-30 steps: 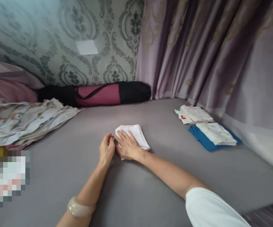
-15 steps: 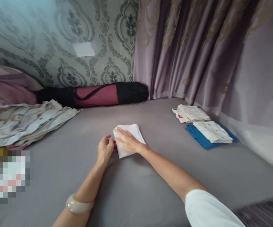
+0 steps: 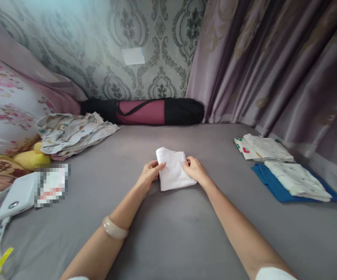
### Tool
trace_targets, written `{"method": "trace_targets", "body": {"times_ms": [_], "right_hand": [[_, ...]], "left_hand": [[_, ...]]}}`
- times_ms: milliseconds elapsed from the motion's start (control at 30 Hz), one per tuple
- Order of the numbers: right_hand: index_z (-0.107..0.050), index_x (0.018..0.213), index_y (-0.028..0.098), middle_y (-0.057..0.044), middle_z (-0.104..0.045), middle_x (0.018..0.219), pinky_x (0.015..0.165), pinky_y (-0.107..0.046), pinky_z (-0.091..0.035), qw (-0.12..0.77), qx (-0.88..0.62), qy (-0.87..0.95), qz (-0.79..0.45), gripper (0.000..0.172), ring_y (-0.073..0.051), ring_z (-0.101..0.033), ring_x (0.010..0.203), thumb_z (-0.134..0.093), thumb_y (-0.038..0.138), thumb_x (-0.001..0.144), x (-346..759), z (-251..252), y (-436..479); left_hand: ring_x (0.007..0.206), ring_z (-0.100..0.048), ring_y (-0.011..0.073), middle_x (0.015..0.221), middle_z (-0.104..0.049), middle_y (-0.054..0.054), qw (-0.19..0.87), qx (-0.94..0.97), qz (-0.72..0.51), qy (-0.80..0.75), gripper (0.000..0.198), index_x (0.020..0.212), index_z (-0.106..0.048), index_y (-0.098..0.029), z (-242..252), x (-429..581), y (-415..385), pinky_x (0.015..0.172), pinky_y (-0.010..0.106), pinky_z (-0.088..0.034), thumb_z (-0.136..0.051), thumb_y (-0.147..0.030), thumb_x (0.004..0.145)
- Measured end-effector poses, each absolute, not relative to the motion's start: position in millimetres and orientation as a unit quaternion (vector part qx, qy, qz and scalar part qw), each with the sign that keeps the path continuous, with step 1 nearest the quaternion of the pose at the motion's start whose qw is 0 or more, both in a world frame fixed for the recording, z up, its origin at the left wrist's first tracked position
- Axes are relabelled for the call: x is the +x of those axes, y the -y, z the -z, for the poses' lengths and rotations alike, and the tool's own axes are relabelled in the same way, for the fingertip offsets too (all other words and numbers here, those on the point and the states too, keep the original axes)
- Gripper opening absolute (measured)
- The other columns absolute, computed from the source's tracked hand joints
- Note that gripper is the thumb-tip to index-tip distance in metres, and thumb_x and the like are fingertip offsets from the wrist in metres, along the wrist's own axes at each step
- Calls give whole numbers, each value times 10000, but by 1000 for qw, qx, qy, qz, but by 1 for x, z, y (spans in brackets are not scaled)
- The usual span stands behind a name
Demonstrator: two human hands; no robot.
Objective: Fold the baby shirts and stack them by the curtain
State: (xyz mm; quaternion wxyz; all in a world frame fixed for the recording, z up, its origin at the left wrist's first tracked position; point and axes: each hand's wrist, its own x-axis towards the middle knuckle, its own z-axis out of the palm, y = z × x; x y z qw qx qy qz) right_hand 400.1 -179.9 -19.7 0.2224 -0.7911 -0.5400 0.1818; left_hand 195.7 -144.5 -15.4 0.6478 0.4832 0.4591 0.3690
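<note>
A folded white cloth (image 3: 174, 171) is between my two hands over the middle of the grey bed sheet (image 3: 168, 233). My left hand (image 3: 150, 174) grips its left side, thumb on top and fingers curled behind. On the right side, my right hand (image 3: 194, 169) pinches the edge with the thumb in front. The cloth's upper edge is uneven, with a raised corner at the left. Whether its lower edge still touches the sheet, I cannot tell.
Folded patterned cloths (image 3: 269, 147) and a blue folded cloth (image 3: 269, 182) with a white one on top lie right. A crumpled patterned cloth (image 3: 75, 132), yellow plush (image 3: 32, 158), white power bank (image 3: 19, 196) and cables are left. A maroon-black bag (image 3: 142, 112) lies along the wall.
My right hand has gone from lying flat on the white cloth to gripping its right edge. My left hand now holds the left edge. The view has swung left.
</note>
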Motion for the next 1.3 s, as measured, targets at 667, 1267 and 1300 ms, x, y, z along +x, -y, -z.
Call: {"method": "trace_targets", "body": {"times_ms": [667,1267,1300], "right_hand": [[-595,1179,176,-79,-626,1183,897,-282,-477,478,-574,400,-531,560,-185,-616,1018,-791,376,695,383,4,186],[-631,1010,150,3,-705,796,617,-212,-542,450,-454,302,-708,506,-111,-653,608,-877,190,570,421,-14,209],[-626,1036,148,-14,-715,833,630,-219,-547,466,-459,300,-695,519,-118,-662,627,-868,183,579,432,-18,215]], "left_hand": [[910,-706,313,923,-743,97,770,259,-406,-419,400,1055,-651,-137,-10,186,162,839,433,-592,-656,-44,666],[1104,-645,260,1156,-695,78,784,292,-374,-401,377,1093,-659,-184,-5,199,164,843,331,-600,-570,-58,750],[1128,-631,254,1191,-680,86,795,291,-372,-380,337,1076,-661,-176,-2,198,162,858,333,-593,-568,-97,762]]}}
